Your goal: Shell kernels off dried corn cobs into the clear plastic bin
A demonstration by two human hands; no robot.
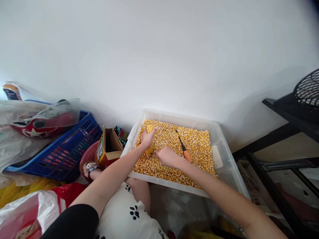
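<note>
A clear plastic bin (225, 149) in front of me is filled with loose yellow corn kernels (196, 146). My left hand (147, 138) grips a yellow corn cob (150, 140) standing upright in the kernels near the bin's left side. My right hand (168, 157) rests low on the kernels right beside the cob's base, fingers curled against it. An orange-handled tool with a dark shaft (183, 148) lies on the kernels just right of my right hand, untouched.
A small open cardboard box (109, 146) stands left of the bin beside a blue plastic crate (67, 147) and plastic bags (25, 122). A black metal rack (281, 139) with a fan grille (309, 88) stands right. A white wall is behind.
</note>
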